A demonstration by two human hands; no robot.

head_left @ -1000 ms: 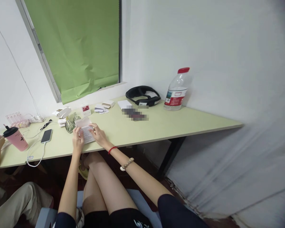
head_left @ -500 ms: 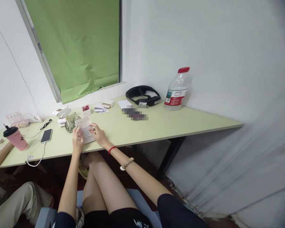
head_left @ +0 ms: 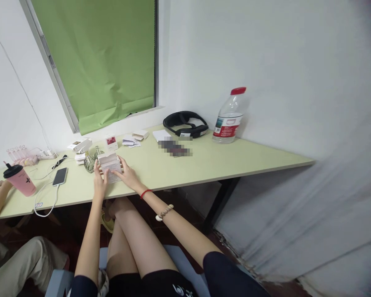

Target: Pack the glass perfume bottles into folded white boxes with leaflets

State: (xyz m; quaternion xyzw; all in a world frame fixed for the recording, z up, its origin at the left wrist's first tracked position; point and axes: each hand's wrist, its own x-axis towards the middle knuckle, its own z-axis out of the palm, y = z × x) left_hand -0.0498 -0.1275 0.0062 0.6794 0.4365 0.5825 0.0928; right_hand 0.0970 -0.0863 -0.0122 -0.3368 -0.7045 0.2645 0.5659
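My left hand [head_left: 100, 179] and my right hand [head_left: 127, 172] grip a creased white leaflet [head_left: 111, 164] from its two sides, over the front part of the table. Small print covers the leaflet, and its upper part is bent along folds. Thumbs lie on the near face; the other fingers are partly hidden behind the paper. Just behind my left hand stand greenish glass bottles [head_left: 89, 161]. Past the leaflet, a small white box with a red picture [head_left: 111, 143] stands upright, near some folded white papers [head_left: 131, 141] and an open white carton [head_left: 140, 135].
On the left lie a phone [head_left: 59, 176] with a white cable and a pink cup [head_left: 22, 181]; another person's hand [head_left: 1, 189] is beside it. A black headset [head_left: 185, 123] and a large water bottle [head_left: 228, 119] stand along the wall. The table's edge [head_left: 204, 181] runs before me.
The leaflet, flatter before, is now bent along its folds. My right thumb has moved down and inward across it. The other person's hand has shifted at the far left.
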